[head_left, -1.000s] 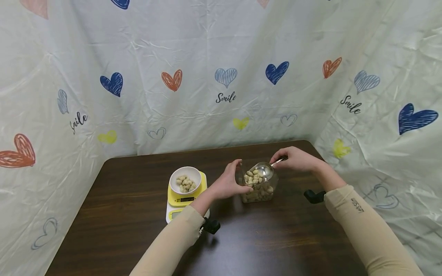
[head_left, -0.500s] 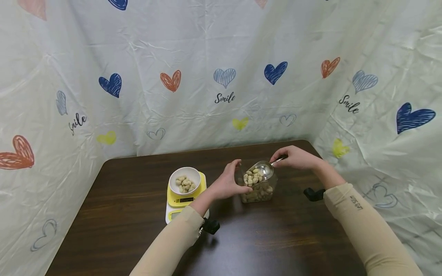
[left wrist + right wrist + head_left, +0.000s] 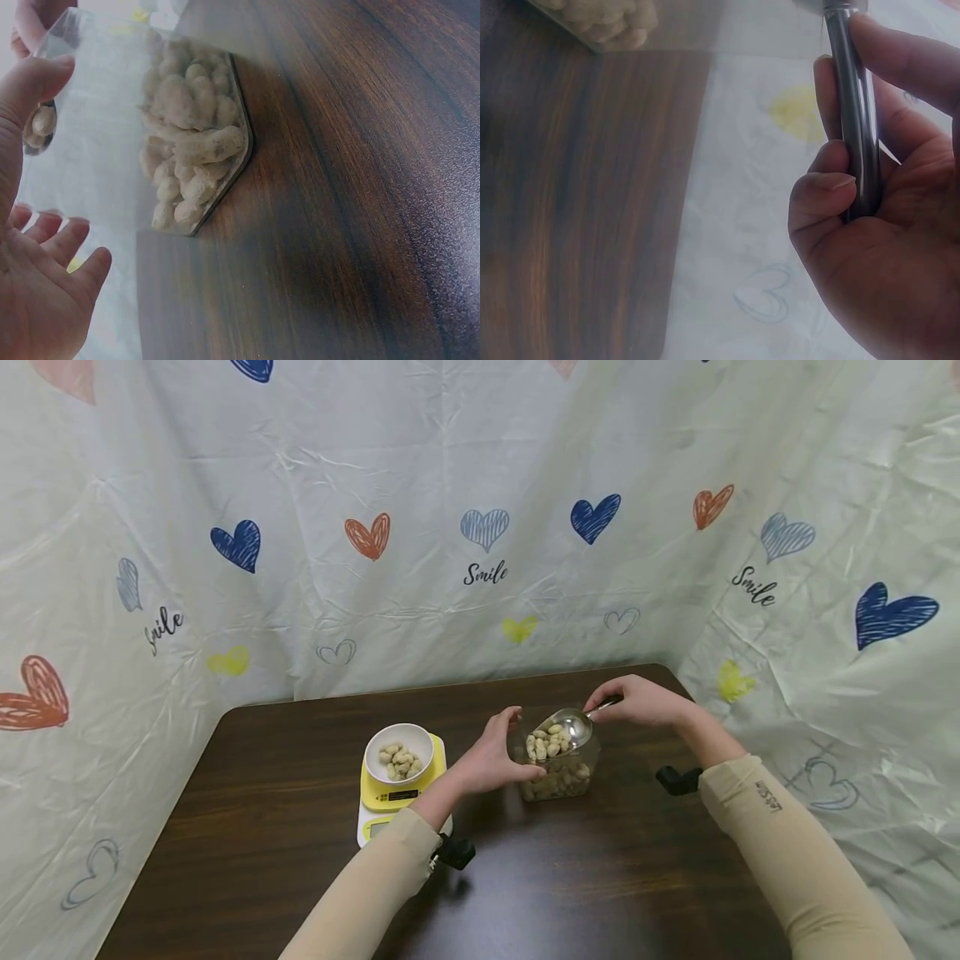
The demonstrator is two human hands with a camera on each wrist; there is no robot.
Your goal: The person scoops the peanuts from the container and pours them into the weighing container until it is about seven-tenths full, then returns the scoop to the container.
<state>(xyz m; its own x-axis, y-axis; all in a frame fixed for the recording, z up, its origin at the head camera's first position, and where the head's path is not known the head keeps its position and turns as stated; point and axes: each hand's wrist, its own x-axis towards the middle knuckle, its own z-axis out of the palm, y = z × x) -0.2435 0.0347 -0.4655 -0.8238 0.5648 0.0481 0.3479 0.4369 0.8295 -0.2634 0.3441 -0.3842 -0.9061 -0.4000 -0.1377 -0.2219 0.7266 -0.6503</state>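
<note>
My left hand spans the near left corner of a clear square container, with the thumb against its front wall and the fingers spread along its side. Peanuts in their shells fill its lower part. In my right hand is the dark metal handle of a scoop, gripped between thumb and curled fingers, as the right wrist view shows. The scoop's shiny bowl slants down into the container's mouth. Several peanuts lie in and around its front end.
Left of the container stands a yellow and white kitchen scale, partly hidden by my left forearm. It carries a white bowl holding several peanuts. A heart-printed curtain hangs behind the dark wooden table.
The scoop has shifted slightly among the peanuts, and its bowl now sits a little flatter. Both hands keep their hold. The head view has drifted slightly.
</note>
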